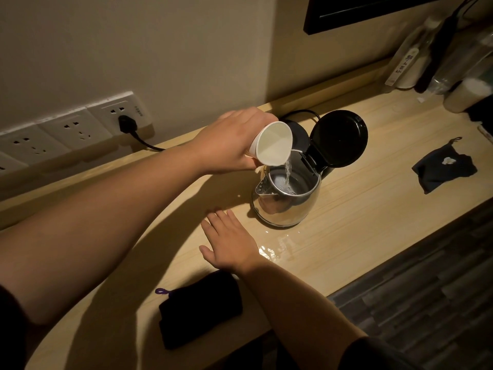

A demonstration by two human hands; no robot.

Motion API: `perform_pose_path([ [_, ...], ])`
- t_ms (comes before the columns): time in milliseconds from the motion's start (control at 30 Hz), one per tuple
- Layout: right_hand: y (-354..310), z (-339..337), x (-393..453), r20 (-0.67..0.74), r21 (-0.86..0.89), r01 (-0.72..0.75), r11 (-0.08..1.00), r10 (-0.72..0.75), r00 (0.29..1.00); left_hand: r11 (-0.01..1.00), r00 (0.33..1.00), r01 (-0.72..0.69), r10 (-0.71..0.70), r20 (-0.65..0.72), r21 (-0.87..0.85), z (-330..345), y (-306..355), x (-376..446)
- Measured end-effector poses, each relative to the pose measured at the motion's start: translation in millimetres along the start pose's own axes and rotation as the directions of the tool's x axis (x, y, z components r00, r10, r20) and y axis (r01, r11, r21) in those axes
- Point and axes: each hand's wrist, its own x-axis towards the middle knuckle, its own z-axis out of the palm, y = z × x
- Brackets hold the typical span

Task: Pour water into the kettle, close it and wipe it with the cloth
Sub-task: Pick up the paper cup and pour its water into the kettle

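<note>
A shiny steel kettle (286, 202) stands on the wooden counter (360, 209), and its black lid (338, 138) is swung up and open. My left hand (229, 141) holds a white paper cup (273, 148) tipped over the kettle's mouth, and a thin stream of water (288, 170) runs from it into the kettle. My right hand (230, 243) lies flat on the counter just left of the kettle, fingers spread, holding nothing. A dark folded cloth with a purple loop (200, 308) lies near the front edge, below my right hand.
A puddle of spilled water (277, 248) lies in front of the kettle. A second dark cloth (444, 168) lies at the right. The kettle's cord runs to a plug (127, 124) in the wall sockets. Bottles and packets (416, 62) stand at the back right corner.
</note>
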Motion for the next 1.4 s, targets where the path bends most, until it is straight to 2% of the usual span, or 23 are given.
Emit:
perform_pose_path([
  [300, 1, -1, -1, -0.017, 0.005, 0.008, 1.000, -0.008, 1.000, 1.000, 1.000, -0.023, 0.022, 0.013, 0.010, -4, 0, 0],
  [667, 0, -4, -2, 0.012, 0.000, 0.007, 1.000, -0.007, 1.000, 0.993, 0.993, -0.076, 0.067, 0.094, 0.091, -17, -5, 5],
  [967, 0, -5, -2, 0.043, -0.010, 0.002, 1.000, -0.002, 0.999, 0.983, 0.988, -0.124, 0.110, 0.106, 0.136, -25, -7, 8],
  [1400, -1, -4, -2, 0.014, -0.030, 0.000, 1.000, 0.000, 1.000, 0.974, 0.981, -0.173, 0.157, 0.112, 0.149, -26, -1, 13],
])
